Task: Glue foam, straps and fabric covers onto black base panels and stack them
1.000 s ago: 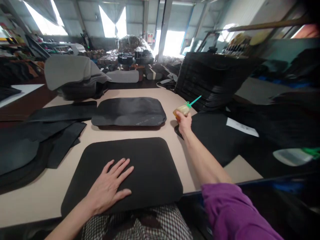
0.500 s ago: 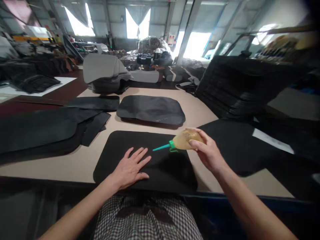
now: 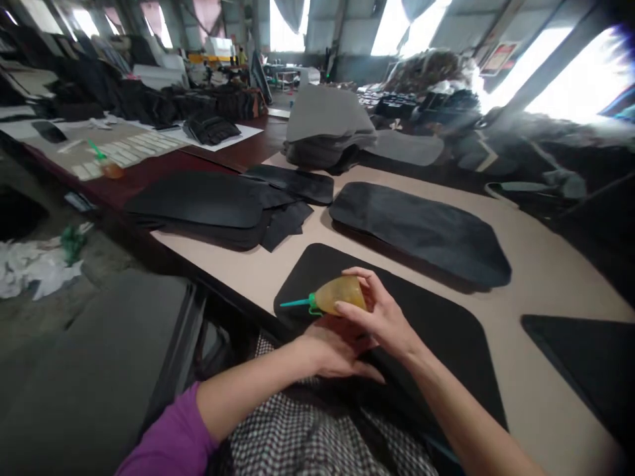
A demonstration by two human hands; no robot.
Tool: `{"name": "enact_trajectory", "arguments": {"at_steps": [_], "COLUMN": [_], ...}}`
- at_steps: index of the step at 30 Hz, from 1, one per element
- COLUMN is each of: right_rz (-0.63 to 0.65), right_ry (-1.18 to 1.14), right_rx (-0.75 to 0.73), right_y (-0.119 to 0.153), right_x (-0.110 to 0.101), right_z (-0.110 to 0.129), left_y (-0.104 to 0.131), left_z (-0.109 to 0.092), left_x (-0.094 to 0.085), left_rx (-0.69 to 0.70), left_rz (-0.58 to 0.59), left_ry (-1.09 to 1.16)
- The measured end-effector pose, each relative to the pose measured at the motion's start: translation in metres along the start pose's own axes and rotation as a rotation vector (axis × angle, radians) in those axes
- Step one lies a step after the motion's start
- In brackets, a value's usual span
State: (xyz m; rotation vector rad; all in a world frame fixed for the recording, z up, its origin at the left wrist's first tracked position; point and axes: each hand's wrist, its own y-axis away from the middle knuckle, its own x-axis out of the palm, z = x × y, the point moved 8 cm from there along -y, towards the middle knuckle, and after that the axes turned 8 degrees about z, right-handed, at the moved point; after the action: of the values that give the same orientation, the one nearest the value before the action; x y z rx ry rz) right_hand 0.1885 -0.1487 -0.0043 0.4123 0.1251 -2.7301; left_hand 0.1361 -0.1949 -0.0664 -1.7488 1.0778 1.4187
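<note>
At the far left, white scraps (image 3: 40, 268) lie heaped on the floor (image 3: 104, 251), with a small tangle of green (image 3: 73, 243) beside them. Past them I can see another bottle (image 3: 112, 170), amber with a green top, next to rows of pale strips (image 3: 133, 151).

Further right, a pile of black pieces (image 3: 198, 201) rests on the left part of the beige worktop (image 3: 540, 284), a few loose dark offcuts (image 3: 288, 225) poking out from its side. The person's left arm comes in under a purple sleeve (image 3: 173, 433), above a checkered garment (image 3: 322, 433). The left hand (image 3: 335, 350) is open and holds nothing, its thumb apart from the other fingers; those are partly hidden behind the right hand (image 3: 387, 320), and I cannot tell whether they touch the black panel (image 3: 446, 330).

Behind the hands, a stack of grey sheets (image 3: 327, 116) sits at the back. The squeeze bottle (image 3: 342, 295), yellowish and lying on its side in the air, is clamped in the right hand's fingers above the panel, its teal nozzle (image 3: 295, 303) pointing left over the panel's left end. The panel has rounded corners and lies flat near the front edge. Beyond it sits an oblong black stack (image 3: 421, 231), and at the far right lies a dark flat piece (image 3: 585, 363).
</note>
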Motion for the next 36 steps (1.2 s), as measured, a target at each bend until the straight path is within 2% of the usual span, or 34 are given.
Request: {"name": "enact_trajectory", "arguments": {"at_steps": [4, 10, 16, 21, 29, 36], "right_rz": [-0.046, -0.083, -0.047, -0.104, -0.271, -0.433], "right_ry": [0.174, 0.402, 0.459, 0.5, 0.567, 0.679], "right_rx": [-0.039, -0.173, -0.225, -0.224, -0.222, -0.233], "right_y": [-0.01, -0.02, -0.026, -0.032, -0.055, -0.077], "right_x": [0.012, 0.025, 0.032, 0.015, -0.025, -0.052], "right_z": [0.007, 0.018, 0.017, 0.015, -0.002, -0.01], "left_y": [-0.002, 0.006, 0.008, 0.003, 0.006, 0.006], "left_z": [0.002, 0.004, 0.006, 0.003, 0.002, 0.001], "left_x": [0.004, -0.004, -0.01, -0.007, -0.018, -0.021], "left_rx": [-0.018, -0.028, -0.027, 0.029, 0.063, 0.066], "left_rz": [0.01, -0.118, -0.101, -0.059, -0.123, -0.114], "left_ry": [-0.005, 0.036, 0.08, 0.045, 0.082, 0.077]}}
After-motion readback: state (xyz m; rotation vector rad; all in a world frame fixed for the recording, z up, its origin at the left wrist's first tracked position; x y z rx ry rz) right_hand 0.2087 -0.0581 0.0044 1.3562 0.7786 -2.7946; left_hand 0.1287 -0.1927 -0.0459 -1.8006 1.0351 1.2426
